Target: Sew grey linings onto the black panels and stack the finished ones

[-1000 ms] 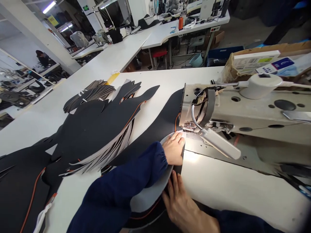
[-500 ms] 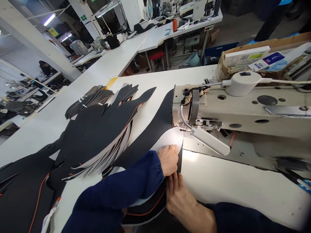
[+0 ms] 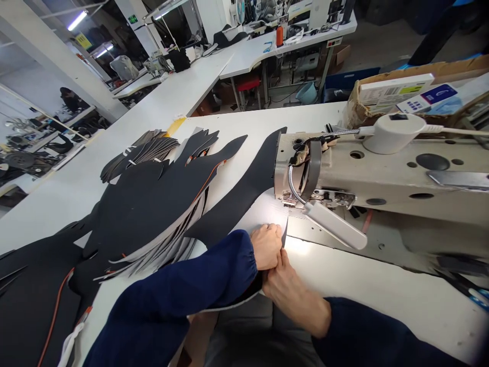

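Under the head of a beige sewing machine [image 3: 328,163] lies a black fabric piece [image 3: 237,199] with a light grey panel [image 3: 255,216] on it. My left hand [image 3: 266,246], curled, presses and grips the grey panel just in front of the needle area. Right below it, my right hand [image 3: 288,285] pinches the fabric's right edge, its fingertips close to my left fingers. Part of the fabric hangs off the table edge beneath my left sleeve. A white lamp [image 3: 336,224] lights the seam area.
Stacked black pieces with orange piping [image 3: 153,204] spread to the left, and a fanned bundle [image 3: 141,150] lies behind them. A cardboard box [image 3: 355,102] stands behind the machine. Blue-handled scissors [image 3: 479,298] lie at the far right.
The fabric has moved forward under the machine, away from me. My right hand has moved up closer to my left, its fingers now drawn together on the edge. The view has shifted slightly.
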`<state>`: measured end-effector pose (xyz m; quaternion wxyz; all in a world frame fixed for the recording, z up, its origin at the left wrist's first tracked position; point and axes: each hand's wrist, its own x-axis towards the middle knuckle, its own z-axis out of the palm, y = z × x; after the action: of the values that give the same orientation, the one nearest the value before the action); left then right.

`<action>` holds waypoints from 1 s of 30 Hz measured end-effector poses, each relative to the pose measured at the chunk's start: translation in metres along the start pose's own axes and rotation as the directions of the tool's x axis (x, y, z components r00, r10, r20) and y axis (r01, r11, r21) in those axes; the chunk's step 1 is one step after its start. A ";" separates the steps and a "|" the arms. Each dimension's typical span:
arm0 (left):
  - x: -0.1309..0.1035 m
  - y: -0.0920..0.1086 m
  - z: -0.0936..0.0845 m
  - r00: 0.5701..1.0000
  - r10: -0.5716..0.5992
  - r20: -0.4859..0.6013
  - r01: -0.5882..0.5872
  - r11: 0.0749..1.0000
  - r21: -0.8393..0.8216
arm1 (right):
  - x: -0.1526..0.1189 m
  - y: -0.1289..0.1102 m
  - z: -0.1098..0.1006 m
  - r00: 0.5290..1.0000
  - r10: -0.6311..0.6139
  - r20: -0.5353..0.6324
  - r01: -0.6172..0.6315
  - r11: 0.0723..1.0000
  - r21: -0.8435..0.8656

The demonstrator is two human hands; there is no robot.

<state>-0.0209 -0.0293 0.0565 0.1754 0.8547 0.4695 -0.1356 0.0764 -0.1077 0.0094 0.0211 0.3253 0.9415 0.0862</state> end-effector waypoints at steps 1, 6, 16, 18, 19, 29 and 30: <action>-0.002 -0.002 0.002 1.000 0.014 0.002 -0.014 1.000 0.002 | 0.001 0.002 0.002 1.000 0.014 -0.004 -0.014 1.000 0.012; 0.009 -0.007 0.005 0.999 0.049 -0.009 -0.048 0.998 0.027 | -0.001 -0.007 0.005 0.996 0.064 -0.065 -0.066 0.997 -0.034; 0.011 -0.003 -0.007 0.998 0.051 0.037 -0.052 0.998 0.037 | -0.001 -0.022 0.011 0.992 0.032 -0.125 -0.041 0.996 -0.073; 0.007 -0.005 -0.004 0.999 0.044 0.029 -0.045 0.998 0.034 | 0.003 -0.014 0.008 0.995 0.026 -0.100 -0.035 0.996 -0.085; 0.006 -0.006 -0.003 0.999 0.040 0.023 -0.041 0.999 0.036 | 0.004 -0.010 0.007 0.995 0.021 -0.096 -0.029 0.995 -0.093; 0.024 -0.010 -0.016 1.000 -0.014 -0.012 0.015 0.999 0.036 | 0.011 -0.004 0.002 0.987 -0.002 -0.159 -0.020 0.991 -0.136; 0.023 -0.010 -0.016 1.000 -0.013 -0.007 0.014 0.999 0.034 | 0.011 -0.003 0.003 0.988 -0.008 -0.157 -0.015 0.989 -0.145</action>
<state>-0.0163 0.0003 0.0605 0.1583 0.8548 0.4734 -0.1421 0.0663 -0.1024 0.0061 -0.0297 0.3168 0.9307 0.1803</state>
